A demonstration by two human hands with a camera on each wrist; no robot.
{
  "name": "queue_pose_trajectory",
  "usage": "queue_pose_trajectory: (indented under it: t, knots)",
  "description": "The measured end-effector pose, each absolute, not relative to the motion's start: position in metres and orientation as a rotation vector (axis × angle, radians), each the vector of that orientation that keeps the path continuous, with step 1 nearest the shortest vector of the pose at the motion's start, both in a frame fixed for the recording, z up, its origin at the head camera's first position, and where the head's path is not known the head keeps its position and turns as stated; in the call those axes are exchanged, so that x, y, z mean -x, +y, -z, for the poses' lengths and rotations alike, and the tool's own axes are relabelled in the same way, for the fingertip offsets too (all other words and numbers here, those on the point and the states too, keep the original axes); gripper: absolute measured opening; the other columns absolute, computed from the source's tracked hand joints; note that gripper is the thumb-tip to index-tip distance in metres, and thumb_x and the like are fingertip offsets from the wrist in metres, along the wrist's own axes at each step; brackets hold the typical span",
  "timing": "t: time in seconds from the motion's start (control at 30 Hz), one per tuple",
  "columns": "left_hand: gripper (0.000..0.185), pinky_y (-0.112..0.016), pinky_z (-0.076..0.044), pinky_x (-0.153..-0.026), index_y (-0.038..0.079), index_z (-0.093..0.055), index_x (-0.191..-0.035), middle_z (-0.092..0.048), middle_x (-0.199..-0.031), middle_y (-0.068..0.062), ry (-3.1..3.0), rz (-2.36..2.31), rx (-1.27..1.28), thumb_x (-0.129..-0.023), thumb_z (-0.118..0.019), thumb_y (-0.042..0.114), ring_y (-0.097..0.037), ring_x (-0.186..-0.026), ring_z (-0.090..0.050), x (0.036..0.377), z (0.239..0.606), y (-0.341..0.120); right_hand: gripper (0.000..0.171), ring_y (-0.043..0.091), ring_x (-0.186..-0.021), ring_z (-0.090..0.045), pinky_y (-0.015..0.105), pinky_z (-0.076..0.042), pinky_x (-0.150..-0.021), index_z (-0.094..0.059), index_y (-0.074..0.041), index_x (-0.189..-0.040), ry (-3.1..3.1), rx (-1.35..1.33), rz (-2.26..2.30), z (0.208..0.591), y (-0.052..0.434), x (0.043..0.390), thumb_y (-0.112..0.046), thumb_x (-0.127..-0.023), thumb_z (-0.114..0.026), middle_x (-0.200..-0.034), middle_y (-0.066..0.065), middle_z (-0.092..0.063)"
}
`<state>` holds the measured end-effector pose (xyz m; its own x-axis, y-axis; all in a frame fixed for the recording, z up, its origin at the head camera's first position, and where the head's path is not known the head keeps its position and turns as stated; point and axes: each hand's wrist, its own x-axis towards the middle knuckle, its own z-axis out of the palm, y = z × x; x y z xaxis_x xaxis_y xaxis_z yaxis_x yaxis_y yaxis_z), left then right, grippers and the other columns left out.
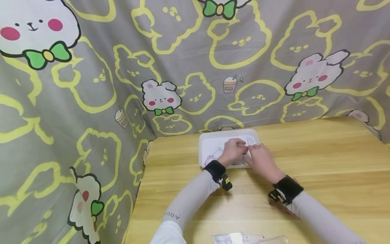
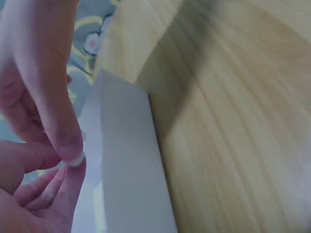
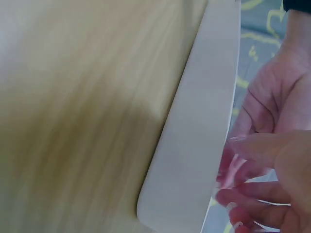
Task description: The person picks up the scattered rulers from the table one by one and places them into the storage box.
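Both hands over white tray (image 1: pixel 204 149) on counter (image 1: pixel 320 159). Left hand (image 1: pixel 233 151) and right hand (image 1: pixel 259 159) pinch a small clear packet (image 1: pixel 250 140) together. Looks light, thin, floppy, slippery; best pinched at edges.

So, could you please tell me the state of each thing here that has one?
White tray: flat on the wooden table, holding small packets.
Small packet: over the tray, between both hands; grip unclear.
Left hand: fingers curled, over the tray.
Right hand: fingers bent, over the tray, touching the left hand.
Clear packets: lying at the table's near edge.
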<state>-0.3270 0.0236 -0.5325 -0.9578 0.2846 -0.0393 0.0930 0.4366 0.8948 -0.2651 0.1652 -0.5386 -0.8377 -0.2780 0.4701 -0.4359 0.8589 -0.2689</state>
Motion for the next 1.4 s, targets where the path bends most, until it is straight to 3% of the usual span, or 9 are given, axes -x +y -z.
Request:
queue_pose_trajectory:
  t: [0.27,0.43,0.57,0.73,1.1,1.27,1.4]
  knots:
    - [0.036,-0.017,-0.056,-0.081,-0.001,-0.068,-0.128,-0.078,-0.115,-0.01,2.495,-1.398,-0.633,-0.095,-0.076,0.01,-0.009,-0.097,-0.074,0.295,0.52,-0.01,0.05,0.031,-0.087,-0.064,0.047,-0.056,-0.072,-0.068,0.003,-0.123,-2.511,-0.696,-0.653,0.54,0.17,0.224,-0.018,-0.082,-0.088,-0.1,0.017,-0.073]
    - [0.039,-0.017,-0.055,-0.086,0.0,-0.066,-0.131,-0.075,-0.12,-0.013,2.486,-1.324,-0.761,-0.096,-0.076,0.013,-0.008,-0.101,-0.072,0.272,0.517,-0.029,0.054,0.033,-0.103,-0.069,0.053,-0.059,-0.084,-0.067,-0.003,-0.13,-2.553,-0.746,-0.75,0.54,0.171,0.199,-0.023,-0.084,-0.087,-0.119,0.016,-0.072]
    - [0.043,-0.017,-0.055,-0.089,0.001,-0.065,-0.134,-0.074,-0.124,-0.012,2.508,-1.184,-0.832,-0.096,-0.077,0.017,-0.009,-0.105,-0.07,0.249,0.517,-0.044,0.049,0.03,-0.106,-0.069,0.051,-0.059,-0.087,-0.07,-0.005,-0.125,-2.607,-0.78,-0.752,0.54,0.174,0.177,-0.027,-0.085,-0.088,-0.119,0.012,-0.072]
    - [0.044,-0.02,-0.052,-0.088,0.01,-0.07,-0.13,-0.073,-0.121,0.0,2.713,-0.867,-0.857,-0.093,-0.08,0.031,-0.008,-0.106,-0.067,0.223,0.521,-0.066,0.045,0.024,-0.104,-0.069,0.048,-0.059,-0.086,-0.073,-0.008,-0.12,-2.665,-0.79,-0.734,0.537,0.179,0.158,-0.033,-0.085,-0.087,-0.115,0.006,-0.072]
    - [0.06,-0.018,-0.045,-0.078,0.017,-0.071,-0.122,-0.061,-0.105,0.008,2.761,-0.598,-0.778,-0.077,-0.09,0.053,-0.002,-0.09,-0.049,0.154,0.537,-0.113,0.048,0.011,-0.096,-0.065,0.037,-0.06,-0.08,-0.073,-0.013,-0.118,-2.655,-0.843,-0.7,0.545,0.163,0.128,-0.042,-0.083,-0.087,-0.109,-0.007,-0.069]
    - [0.06,-0.014,-0.04,-0.078,0.023,-0.068,-0.121,-0.054,-0.106,0.015,2.629,-0.643,-0.866,-0.078,-0.086,0.061,0.001,-0.094,-0.044,0.121,0.546,-0.125,0.051,0.011,-0.1,-0.064,0.04,-0.06,-0.082,-0.073,-0.015,-0.119,-2.74,-0.92,-0.739,0.554,0.141,0.109,-0.054,-0.086,-0.081,-0.112,-0.008,-0.067]
    - [0.059,-0.012,-0.039,-0.082,0.024,-0.065,-0.123,-0.05,-0.11,0.017,2.612,-0.624,-0.965,-0.08,-0.085,0.06,0.003,-0.097,-0.042,0.103,0.551,-0.129,0.052,0.003,-0.094,-0.057,0.033,-0.056,-0.077,-0.073,-0.017,-0.114,-2.808,-0.999,-0.858,0.56,0.124,0.101,-0.057,-0.083,-0.082,-0.108,-0.011,-0.064]
